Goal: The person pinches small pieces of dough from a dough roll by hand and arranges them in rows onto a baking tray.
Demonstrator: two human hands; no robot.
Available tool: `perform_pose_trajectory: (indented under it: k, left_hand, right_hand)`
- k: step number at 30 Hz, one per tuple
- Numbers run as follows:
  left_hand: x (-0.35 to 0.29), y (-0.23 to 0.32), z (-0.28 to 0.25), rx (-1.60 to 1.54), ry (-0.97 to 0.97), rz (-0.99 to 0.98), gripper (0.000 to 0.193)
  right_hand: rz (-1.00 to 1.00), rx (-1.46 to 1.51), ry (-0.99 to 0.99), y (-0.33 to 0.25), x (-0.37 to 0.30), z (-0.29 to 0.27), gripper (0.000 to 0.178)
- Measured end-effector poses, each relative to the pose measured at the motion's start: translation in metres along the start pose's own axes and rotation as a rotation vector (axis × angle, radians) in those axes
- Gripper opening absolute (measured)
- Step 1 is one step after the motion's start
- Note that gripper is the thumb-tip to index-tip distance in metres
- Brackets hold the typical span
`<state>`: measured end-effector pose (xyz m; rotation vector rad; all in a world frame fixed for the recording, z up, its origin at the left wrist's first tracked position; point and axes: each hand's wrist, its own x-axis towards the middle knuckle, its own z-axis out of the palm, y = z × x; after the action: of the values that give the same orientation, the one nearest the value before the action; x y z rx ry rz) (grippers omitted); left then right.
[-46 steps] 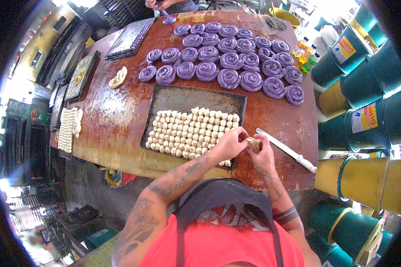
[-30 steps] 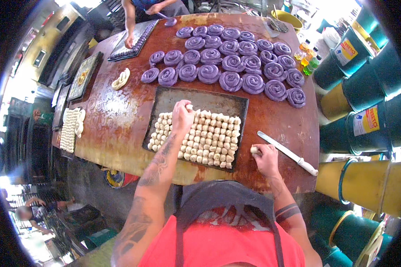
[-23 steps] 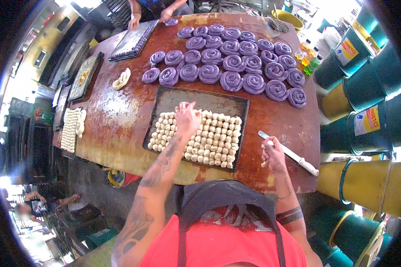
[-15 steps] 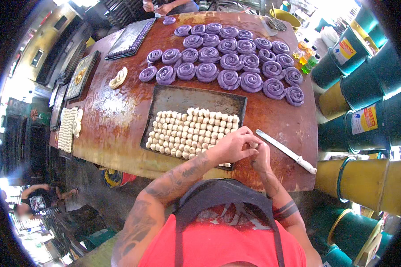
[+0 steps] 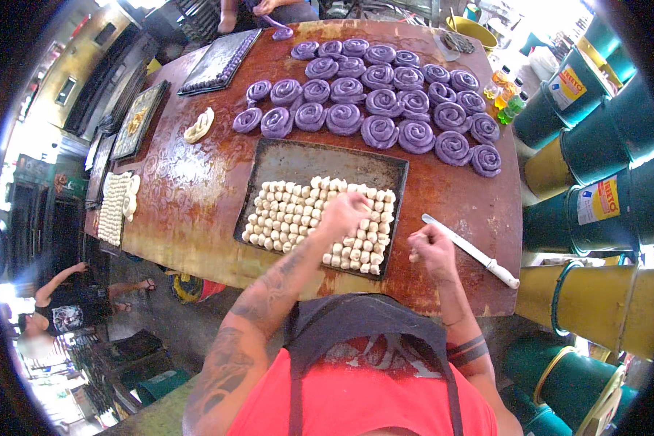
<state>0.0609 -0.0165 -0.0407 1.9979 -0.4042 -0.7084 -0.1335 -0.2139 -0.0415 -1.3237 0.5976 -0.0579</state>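
Observation:
My left hand [image 5: 344, 215] is over the dark metal baking tray [image 5: 320, 156], its fingers pinched around a small piece of pale dough that barely shows. Rows of small pale dough balls [image 5: 283, 214] fill the near part of that tray, and some lie under my left hand. To the right of the tray, my right hand [image 5: 436, 251] is closed on pale dough, a bit of which pokes out by the fingers. A long knife [image 5: 469, 245] with a white handle lies on the table just beyond my right hand.
Purple dough coils [image 5: 378, 102] cover the table's far middle. At left lie a pale dough twist [image 5: 199, 126] and more dough balls [image 5: 114, 207]. Bottles [image 5: 512, 107] stand at the right edge, beside stacked green buckets [image 5: 610, 131]. A co-worker's hand [image 5: 267, 7] holds purple dough at the far edge.
My hands were together right of the tray; now they are apart. My left hand has moved left over the dough balls, while my right stays near the knife. The co-worker's purple dough looks longer.

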Motion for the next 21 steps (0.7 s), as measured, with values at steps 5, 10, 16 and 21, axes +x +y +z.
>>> perform_pose_trajectory:
  k: [5, 10, 16, 21]
  left_hand:
    - [0.044, -0.07, -0.09, 0.401, 0.682, 0.183, 0.023]
    - [0.035, -0.066, -0.088, 0.867, 0.41, 0.232, 0.042]
    - [-0.008, 0.009, 0.012, 0.102, 0.108, 0.469, 0.029]
    - [-0.053, 0.062, 0.042, 0.083, -0.141, 0.815, 0.024]
  right_hand:
    - [0.04, 0.731, 0.086, 0.011, -0.004, -0.019, 0.026]
    - [0.072, 0.489, -0.023, 0.009, -0.006, -0.015, 0.018]
    - [-0.178, -0.635, 0.229, 0.009, 0.004, 0.02, 0.019]
    - [-0.364, -0.471, 0.081, 0.0, -0.001, 0.035, 0.018]
